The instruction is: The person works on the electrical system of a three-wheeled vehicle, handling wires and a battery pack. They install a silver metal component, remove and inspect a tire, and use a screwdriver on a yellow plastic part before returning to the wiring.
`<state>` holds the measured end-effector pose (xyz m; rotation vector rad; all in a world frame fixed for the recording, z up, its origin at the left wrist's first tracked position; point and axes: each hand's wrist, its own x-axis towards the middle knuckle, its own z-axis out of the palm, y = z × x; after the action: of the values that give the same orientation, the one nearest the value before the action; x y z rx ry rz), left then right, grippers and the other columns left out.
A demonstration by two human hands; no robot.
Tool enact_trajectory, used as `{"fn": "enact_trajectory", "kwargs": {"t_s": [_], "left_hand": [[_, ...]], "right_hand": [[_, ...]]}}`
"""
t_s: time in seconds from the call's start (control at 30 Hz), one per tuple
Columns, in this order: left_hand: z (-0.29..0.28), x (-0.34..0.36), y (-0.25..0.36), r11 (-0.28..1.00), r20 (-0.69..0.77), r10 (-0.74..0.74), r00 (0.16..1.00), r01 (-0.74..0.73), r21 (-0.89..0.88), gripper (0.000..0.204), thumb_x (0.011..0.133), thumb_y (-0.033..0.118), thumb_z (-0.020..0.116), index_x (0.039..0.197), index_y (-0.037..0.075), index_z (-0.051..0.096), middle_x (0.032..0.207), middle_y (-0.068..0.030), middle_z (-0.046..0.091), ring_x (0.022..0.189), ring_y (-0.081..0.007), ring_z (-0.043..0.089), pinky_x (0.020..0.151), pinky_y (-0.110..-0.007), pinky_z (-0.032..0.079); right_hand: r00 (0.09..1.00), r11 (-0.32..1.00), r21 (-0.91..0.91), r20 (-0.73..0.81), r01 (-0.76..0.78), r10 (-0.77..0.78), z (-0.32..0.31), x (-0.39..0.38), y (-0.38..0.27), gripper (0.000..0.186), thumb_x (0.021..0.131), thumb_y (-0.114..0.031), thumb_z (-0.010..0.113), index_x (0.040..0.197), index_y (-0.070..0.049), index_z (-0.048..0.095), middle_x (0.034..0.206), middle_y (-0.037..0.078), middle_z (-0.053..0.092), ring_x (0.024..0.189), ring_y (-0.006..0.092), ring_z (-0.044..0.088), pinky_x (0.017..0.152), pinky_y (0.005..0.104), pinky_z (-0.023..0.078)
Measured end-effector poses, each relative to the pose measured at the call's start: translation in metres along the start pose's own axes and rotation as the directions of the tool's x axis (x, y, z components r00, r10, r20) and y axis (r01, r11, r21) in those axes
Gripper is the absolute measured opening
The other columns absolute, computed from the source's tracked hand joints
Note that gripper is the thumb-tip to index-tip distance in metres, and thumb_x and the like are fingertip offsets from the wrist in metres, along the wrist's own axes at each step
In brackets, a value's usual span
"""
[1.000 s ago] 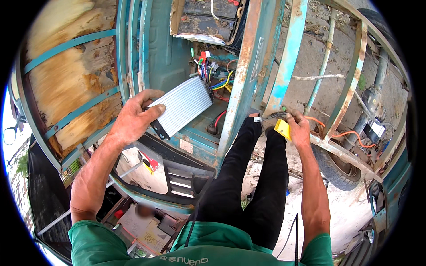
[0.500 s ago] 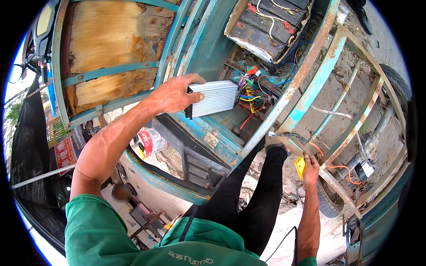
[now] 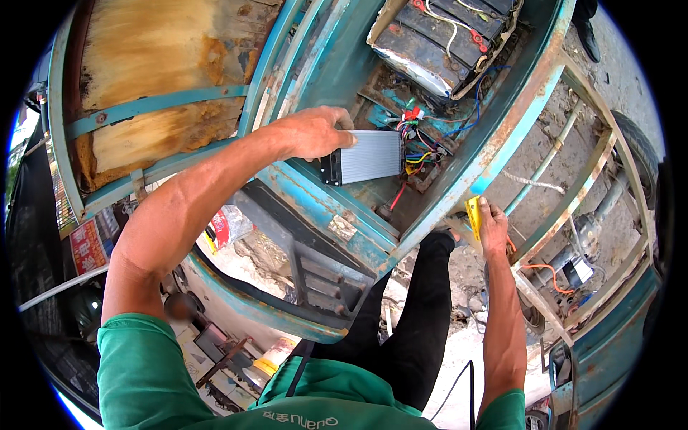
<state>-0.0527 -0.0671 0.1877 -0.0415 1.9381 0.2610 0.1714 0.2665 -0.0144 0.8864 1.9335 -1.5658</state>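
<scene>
My left hand [image 3: 315,134] is closed on one end of a silver finned motor controller [image 3: 371,158] with a black end cap. From the box's other end, a bundle of coloured wires [image 3: 417,152] with red connectors runs into the compartment. The box is held over the open compartment [image 3: 376,197] of a teal metal vehicle body. At the right, my right hand [image 3: 492,231] grips a small flat yellow piece [image 3: 473,217] beside the rusty rail; its exact kind I cannot make out.
Black batteries [image 3: 437,46] with red terminals sit beyond the wires. A rusty teal rail [image 3: 494,147] runs along the compartment's right side, with a barred metal frame [image 3: 598,190] past it. A black slatted plastic panel [image 3: 322,276] lies close in front.
My left hand has moved the controller slightly right in view. My right hand has risen with the yellow piece, closer to the rail. The view has also shifted.
</scene>
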Motion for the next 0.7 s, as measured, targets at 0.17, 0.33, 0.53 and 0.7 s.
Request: {"fn": "enact_trajectory", "kwargs": {"t_s": [0.17,0.33,0.53,0.7], "left_hand": [[-0.015,0.008,-0.024,0.95,0.13,-0.044,0.991,0.081,-0.302,0.054,0.091,0.037,0.063,0.13,0.0,0.056,0.111,-0.0143,0.064,0.096,-0.0192,0.061,0.069,-0.03,0.051],[-0.029,0.019,-0.039,0.909,0.171,0.055,0.984,0.022,-0.415,0.058,0.088,0.039,0.066,0.13,0.0,0.057,0.107,-0.0142,0.066,0.088,-0.0193,0.065,0.068,-0.03,0.054],[-0.028,0.025,-0.052,0.879,0.205,0.273,0.94,-0.157,-0.451,0.063,0.084,0.03,0.069,0.135,-0.004,0.052,0.119,-0.0195,0.064,0.108,-0.0268,0.064,0.085,-0.039,0.057],[-0.028,0.023,-0.055,0.883,0.197,0.297,0.934,-0.191,-0.428,0.069,0.081,0.033,0.071,0.136,-0.004,0.052,0.121,-0.0206,0.062,0.111,-0.0292,0.062,0.088,-0.039,0.056]], "right_hand": [[0.998,0.998,-0.006,0.0,0.058,-0.058,0.011,0.021,-0.018,0.04,0.094,-0.025,0.066,0.121,0.004,0.063,0.093,0.013,0.071,0.082,0.0136,0.065,0.074,0.0293,0.052],[0.983,0.98,-0.113,-0.07,0.161,-0.17,0.017,0.035,-0.032,0.041,0.092,-0.016,0.064,0.13,0.0,0.059,0.1,0.014,0.072,0.088,0.0189,0.068,0.078,0.0327,0.053],[0.95,0.911,-0.318,-0.077,0.264,-0.302,0.019,0.044,-0.027,0.043,0.092,-0.013,0.063,0.133,-0.003,0.056,0.107,0.017,0.069,0.093,0.0236,0.068,0.082,0.0357,0.054],[0.938,0.921,-0.301,-0.163,0.248,-0.305,0.019,0.04,-0.012,0.041,0.092,-0.014,0.063,0.13,-0.002,0.057,0.109,0.019,0.068,0.094,0.0259,0.068,0.083,0.0371,0.054]]}}
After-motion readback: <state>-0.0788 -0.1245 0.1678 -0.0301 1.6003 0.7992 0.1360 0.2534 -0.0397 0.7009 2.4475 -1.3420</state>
